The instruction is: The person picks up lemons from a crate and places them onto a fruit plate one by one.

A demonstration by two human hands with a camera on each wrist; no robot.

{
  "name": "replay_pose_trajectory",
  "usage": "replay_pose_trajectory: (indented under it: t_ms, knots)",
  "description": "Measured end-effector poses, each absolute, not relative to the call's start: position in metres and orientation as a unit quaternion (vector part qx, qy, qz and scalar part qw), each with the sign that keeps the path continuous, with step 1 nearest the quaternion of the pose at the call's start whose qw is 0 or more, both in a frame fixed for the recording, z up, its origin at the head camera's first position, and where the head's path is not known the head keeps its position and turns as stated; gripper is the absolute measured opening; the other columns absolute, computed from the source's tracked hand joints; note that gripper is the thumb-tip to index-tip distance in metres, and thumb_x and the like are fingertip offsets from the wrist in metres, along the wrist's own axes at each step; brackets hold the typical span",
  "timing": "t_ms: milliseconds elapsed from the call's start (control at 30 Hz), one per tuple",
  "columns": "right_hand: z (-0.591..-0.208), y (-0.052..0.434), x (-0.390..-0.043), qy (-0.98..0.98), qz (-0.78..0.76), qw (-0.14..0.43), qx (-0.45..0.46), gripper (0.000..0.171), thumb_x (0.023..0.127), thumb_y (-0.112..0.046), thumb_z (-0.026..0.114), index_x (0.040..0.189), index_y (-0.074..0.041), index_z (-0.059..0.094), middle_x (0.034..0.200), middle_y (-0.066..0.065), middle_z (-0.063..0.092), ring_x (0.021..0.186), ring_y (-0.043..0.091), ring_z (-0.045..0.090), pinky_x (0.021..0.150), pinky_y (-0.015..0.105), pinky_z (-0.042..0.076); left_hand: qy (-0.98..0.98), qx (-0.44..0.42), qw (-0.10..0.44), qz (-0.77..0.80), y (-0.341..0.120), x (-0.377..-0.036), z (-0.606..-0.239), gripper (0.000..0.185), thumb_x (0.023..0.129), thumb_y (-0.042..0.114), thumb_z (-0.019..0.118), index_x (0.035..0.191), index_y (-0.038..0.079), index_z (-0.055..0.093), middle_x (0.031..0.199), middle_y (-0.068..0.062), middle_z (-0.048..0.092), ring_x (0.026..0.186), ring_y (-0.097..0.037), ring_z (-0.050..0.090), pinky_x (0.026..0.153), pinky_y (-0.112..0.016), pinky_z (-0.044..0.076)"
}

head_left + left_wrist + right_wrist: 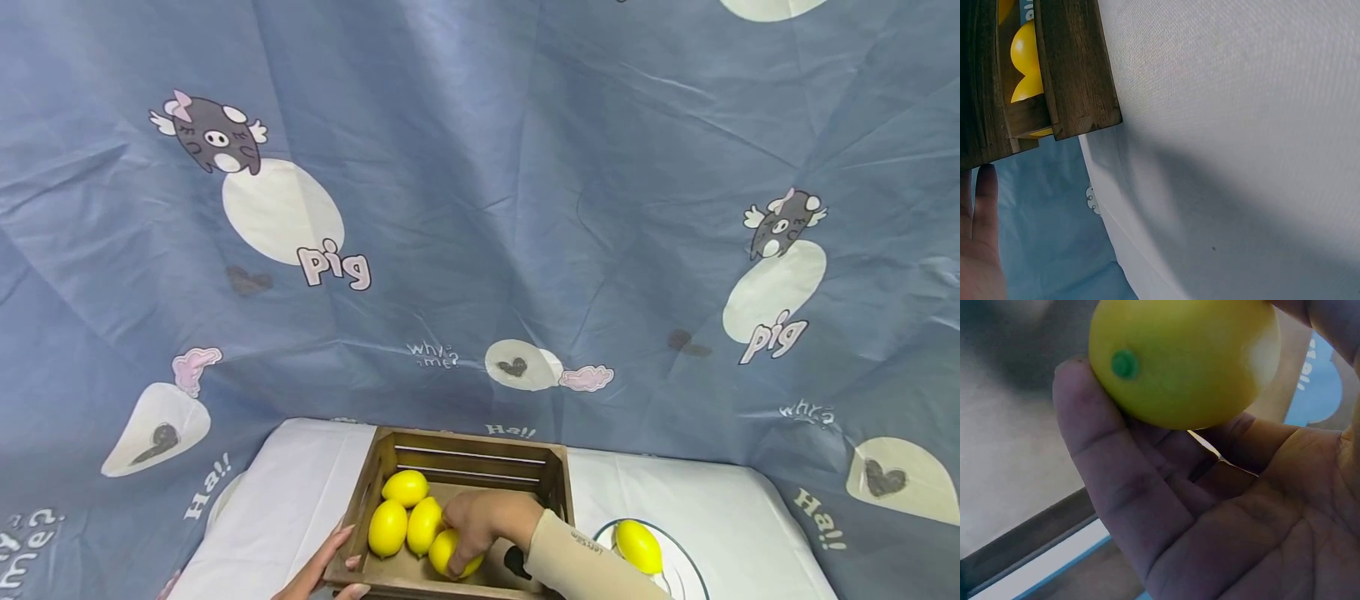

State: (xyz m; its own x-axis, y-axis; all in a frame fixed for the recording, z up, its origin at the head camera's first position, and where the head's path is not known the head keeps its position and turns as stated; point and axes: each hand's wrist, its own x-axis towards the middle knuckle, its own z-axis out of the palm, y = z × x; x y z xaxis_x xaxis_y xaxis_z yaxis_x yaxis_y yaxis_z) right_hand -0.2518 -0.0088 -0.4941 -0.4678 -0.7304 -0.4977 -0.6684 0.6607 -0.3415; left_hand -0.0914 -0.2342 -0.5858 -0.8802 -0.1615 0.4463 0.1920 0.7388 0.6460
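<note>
A wooden crate [557, 483] stands on a white-covered table [300, 492] with three loose yellow lemons [406, 487] in its left half. My right hand [459, 560] reaches down into the crate and grips a fourth lemon [442, 550] near the front. The right wrist view shows this lemon [1185, 359] held at my fingertips [1079, 387]. My left hand [330, 567] rests against the crate's near-left corner with fingers straight. In the left wrist view one finger [985, 200] lies beside the crate corner [1079, 81].
Another lemon [637, 546] lies on a white plate [686, 558] to the right of the crate. A blue printed cloth [480, 208] hangs behind and around the table. The table edge [1110, 219] drops off close to my left hand.
</note>
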Motion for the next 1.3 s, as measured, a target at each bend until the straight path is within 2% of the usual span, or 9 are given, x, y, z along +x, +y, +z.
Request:
replay_pose_trajectory:
  t_ms: [167,267,467,600,700,833,967,1100,1300]
  knots:
    - [-0.486,-0.009,-0.247,0.854,-0.019,0.288,-0.432,0.026,0.082,-0.030,0.087,0.086,-0.016,0.065,0.076,-0.009,0.050,0.069,0.008,0.046,0.061,0.021,0.043,-0.899,-0.016,0.257,-0.354,-0.235,-0.092,-0.588,0.083,0.069,0.007,0.097,0.143,0.014,0.059,0.135,-0.020,0.067,0.117,-0.021,0.064,0.080,-0.038,0.062]
    - [-0.479,-0.009,-0.243,0.850,-0.009,0.270,-0.453,0.027,0.083,-0.031,0.086,0.089,-0.016,0.065,0.076,-0.008,0.050,0.070,0.007,0.046,0.061,0.021,0.042,-0.898,-0.011,0.264,-0.352,-0.234,-0.092,-0.589,0.084,0.069,0.006,0.098,0.143,0.016,0.060,0.134,-0.017,0.068,0.116,-0.020,0.066,0.079,-0.037,0.063]
    - [-0.465,-0.007,-0.237,0.848,-0.006,0.238,-0.473,0.030,0.080,-0.030,0.088,0.099,-0.015,0.069,0.081,-0.010,0.052,0.072,0.007,0.049,0.063,0.019,0.043,-0.894,0.005,0.270,-0.358,-0.231,-0.091,-0.587,0.084,0.071,0.004,0.097,0.145,0.018,0.060,0.133,-0.018,0.068,0.103,-0.014,0.070,0.072,-0.029,0.061]
    - [-0.457,-0.005,-0.236,0.853,-0.024,0.243,-0.462,0.031,0.080,-0.027,0.088,0.103,-0.015,0.070,0.081,-0.010,0.053,0.071,0.007,0.050,0.063,0.020,0.045,-0.884,-0.003,0.279,-0.375,-0.230,-0.091,-0.587,0.086,0.068,-0.001,0.097,0.144,0.016,0.061,0.131,-0.020,0.068,0.097,-0.005,0.069,0.072,-0.020,0.059]
    - [-0.453,-0.002,-0.236,0.864,-0.049,0.248,-0.435,0.032,0.081,-0.025,0.087,0.106,-0.014,0.070,0.081,-0.010,0.054,0.072,0.008,0.050,0.063,0.022,0.046,-0.885,0.000,0.286,-0.367,-0.230,-0.091,-0.587,0.087,0.066,-0.001,0.097,0.144,0.017,0.062,0.130,-0.019,0.069,0.100,-0.008,0.070,0.073,-0.017,0.057]
    - [-0.448,0.004,-0.235,0.882,-0.074,0.232,-0.403,0.041,0.080,-0.028,0.087,0.113,-0.011,0.070,0.083,-0.009,0.055,0.074,0.009,0.051,0.065,0.023,0.047,-0.894,0.010,0.284,-0.348,-0.230,-0.090,-0.586,0.085,0.067,0.004,0.098,0.143,0.018,0.062,0.130,-0.017,0.070,0.103,-0.014,0.070,0.073,-0.024,0.060]
    - [-0.443,0.012,-0.234,0.892,-0.087,0.205,-0.392,0.047,0.079,-0.032,0.086,0.117,-0.010,0.069,0.090,-0.008,0.055,0.075,0.009,0.053,0.065,0.024,0.048,-0.898,0.016,0.274,-0.345,-0.230,-0.090,-0.586,0.083,0.069,0.007,0.098,0.143,0.018,0.062,0.131,-0.015,0.070,0.102,-0.013,0.070,0.073,-0.030,0.061]
    - [-0.441,0.021,-0.234,0.891,-0.115,0.179,-0.402,0.047,0.079,-0.035,0.084,0.119,-0.014,0.070,0.096,-0.009,0.055,0.078,0.007,0.052,0.066,0.023,0.048,-0.896,0.015,0.266,-0.354,-0.230,-0.089,-0.586,0.081,0.072,0.007,0.097,0.143,0.017,0.060,0.131,-0.016,0.070,0.099,-0.008,0.069,0.073,-0.031,0.062]
    - [-0.444,0.034,-0.238,0.880,-0.147,0.151,-0.425,0.046,0.080,-0.039,0.085,0.117,-0.014,0.072,0.096,-0.011,0.058,0.083,0.006,0.052,0.070,0.021,0.048,-0.896,0.020,0.262,-0.357,-0.229,-0.089,-0.587,0.079,0.073,0.008,0.096,0.143,0.017,0.060,0.130,-0.016,0.070,0.099,-0.009,0.069,0.071,-0.031,0.062]
